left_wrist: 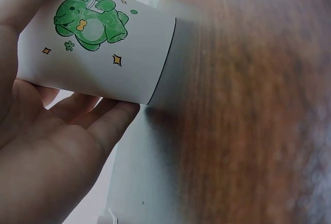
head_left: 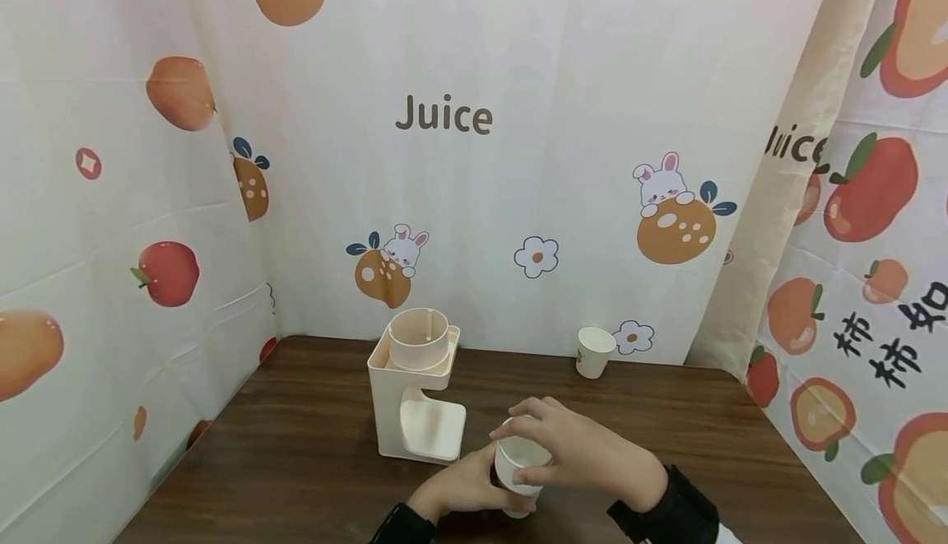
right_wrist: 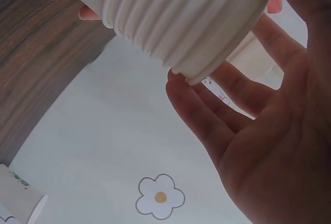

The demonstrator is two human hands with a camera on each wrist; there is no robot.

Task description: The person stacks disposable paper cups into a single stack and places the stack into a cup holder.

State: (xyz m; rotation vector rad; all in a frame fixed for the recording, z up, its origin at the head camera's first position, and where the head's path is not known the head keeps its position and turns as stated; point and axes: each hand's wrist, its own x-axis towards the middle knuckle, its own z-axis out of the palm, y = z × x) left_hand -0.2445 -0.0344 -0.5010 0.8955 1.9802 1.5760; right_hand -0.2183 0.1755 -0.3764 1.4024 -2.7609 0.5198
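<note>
A stack of white paper cups (head_left: pixel 511 470) stands mouth up between both hands, low in the head view. My left hand (head_left: pixel 468 485) grips its lower part; the left wrist view shows the outer cup (left_wrist: pixel 139 74) with a green bear printed on it. From above, my right hand (head_left: pixel 573 451) holds the top rim, fingers on the far side and thumb on the near side. Several nested rims (right_wrist: pixel 170 22) show in the right wrist view. Left of the hands is a cream stand (head_left: pixel 388 412) with a round tube (head_left: pixel 417 351) on top and a ledge (head_left: pixel 437 429) below.
A single paper cup (head_left: pixel 595 353) stands at the back of the dark wooden table (head_left: pixel 296 445), right of the stand. Printed cloth (head_left: pixel 474 198) hangs behind the table and along its left and right sides.
</note>
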